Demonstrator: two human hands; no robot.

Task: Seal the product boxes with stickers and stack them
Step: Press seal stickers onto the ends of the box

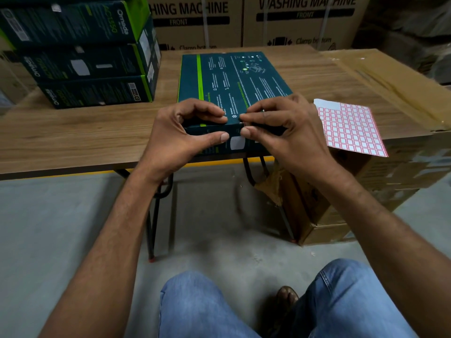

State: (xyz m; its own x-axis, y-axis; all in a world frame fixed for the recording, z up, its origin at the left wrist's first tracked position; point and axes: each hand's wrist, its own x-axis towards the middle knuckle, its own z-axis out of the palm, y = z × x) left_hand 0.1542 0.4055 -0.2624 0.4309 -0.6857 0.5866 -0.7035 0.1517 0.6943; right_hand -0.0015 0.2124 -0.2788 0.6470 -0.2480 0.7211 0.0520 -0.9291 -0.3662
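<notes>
A dark teal product box [231,79] with a green stripe lies flat on the wooden table [73,132], its near end at the table's front edge. My left hand [185,132] grips that near edge, fingers on top and thumb on the front face. My right hand [280,128] grips the same edge from the right, its fingertip and thumb meeting the left hand's at the middle of the edge. A small sticker there is mostly hidden under the fingertips. A stack of three matching boxes [83,57] stands at the table's far left.
A sheet of red-bordered stickers [351,128] lies just right of my right hand, overhanging a brown carton [402,98]. Large washing machine cartons [292,23] stand behind the table. My knees in jeans [200,306] are below, over a grey floor.
</notes>
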